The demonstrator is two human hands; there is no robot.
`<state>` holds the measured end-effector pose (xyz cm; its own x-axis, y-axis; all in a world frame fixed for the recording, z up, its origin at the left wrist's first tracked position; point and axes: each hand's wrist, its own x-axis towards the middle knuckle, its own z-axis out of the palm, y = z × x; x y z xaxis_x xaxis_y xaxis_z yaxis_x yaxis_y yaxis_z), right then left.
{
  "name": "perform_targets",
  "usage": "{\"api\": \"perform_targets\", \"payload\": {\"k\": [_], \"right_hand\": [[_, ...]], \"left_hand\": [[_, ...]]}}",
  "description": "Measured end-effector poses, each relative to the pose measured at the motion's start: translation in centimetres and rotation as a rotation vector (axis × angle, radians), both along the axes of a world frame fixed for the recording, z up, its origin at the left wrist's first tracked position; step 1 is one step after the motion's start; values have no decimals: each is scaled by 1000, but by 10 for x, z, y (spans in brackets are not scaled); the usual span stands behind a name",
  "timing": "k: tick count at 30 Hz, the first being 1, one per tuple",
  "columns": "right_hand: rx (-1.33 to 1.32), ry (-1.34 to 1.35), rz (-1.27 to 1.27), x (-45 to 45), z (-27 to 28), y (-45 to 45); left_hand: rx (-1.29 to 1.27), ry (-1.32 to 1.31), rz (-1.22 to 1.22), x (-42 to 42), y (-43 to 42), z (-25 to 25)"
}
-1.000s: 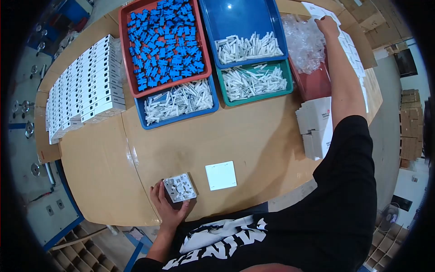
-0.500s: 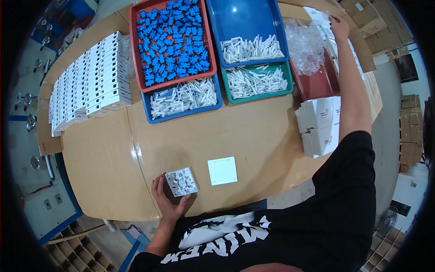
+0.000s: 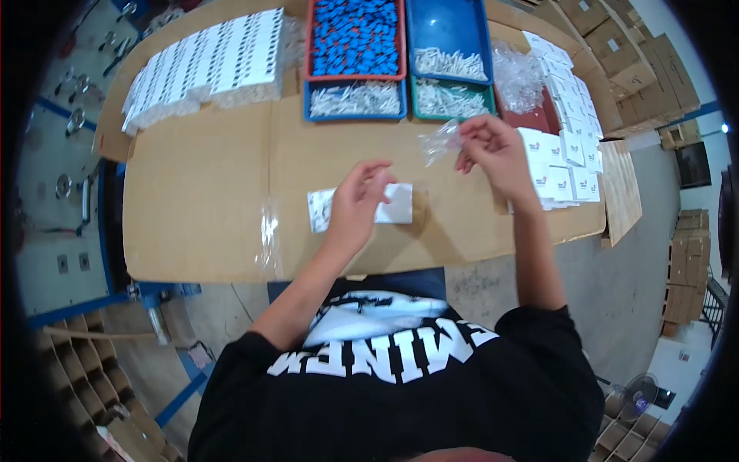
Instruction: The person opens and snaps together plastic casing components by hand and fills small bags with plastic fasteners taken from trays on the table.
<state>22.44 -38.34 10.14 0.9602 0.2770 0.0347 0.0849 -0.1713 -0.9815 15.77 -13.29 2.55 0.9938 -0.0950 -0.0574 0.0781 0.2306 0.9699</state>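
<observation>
My right hand [image 3: 496, 158] pinches a small clear plastic bag [image 3: 440, 143] above the table, right of centre. My left hand [image 3: 356, 202] is raised in front of the two white pieces, its fingers curved and apart with nothing between them. Partly covered by that hand, a white square plastic box with moulded fittings inside [image 3: 319, 211] lies on the left. The flat white square plate [image 3: 399, 205] shows just right of the hand.
Blue clips fill a red tray [image 3: 309, 46] at the back. White slim parts lie in blue [image 3: 309, 108] and green trays [image 3: 493, 98]. Stacked white boxes stand at left [image 3: 231, 58] and right [image 3: 558, 183]. A heap of clear bags [image 3: 517, 81] rests beside the trays.
My right hand has come back from the far right stack and now holds the clear bag. My left hand has let go of the white box and lifted. The whole view has shifted.
</observation>
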Motion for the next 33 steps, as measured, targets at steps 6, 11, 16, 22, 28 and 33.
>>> {"api": "perform_targets", "payload": {"k": [6, 11, 16, 22, 28, 33], "right_hand": [[201, 144, -45, -79, -36, 55], [318, 254, -16, -99, -46, 60], [291, 301, 73, -107, -45, 57], [215, 221, 76, -113, -44, 49], [52, 155, 52, -128, -45, 74], [-33, 73, 45, -131, -50, 78]], "left_hand": [[-14, 6, 54, -33, 1, 6], [131, -86, 62, -54, 19, 6], [232, -161, 51, -61, 27, 3], [481, -153, 158, -50, 40, 7], [832, -819, 107, -59, 37, 22], [731, -777, 23, -55, 41, 1]]}}
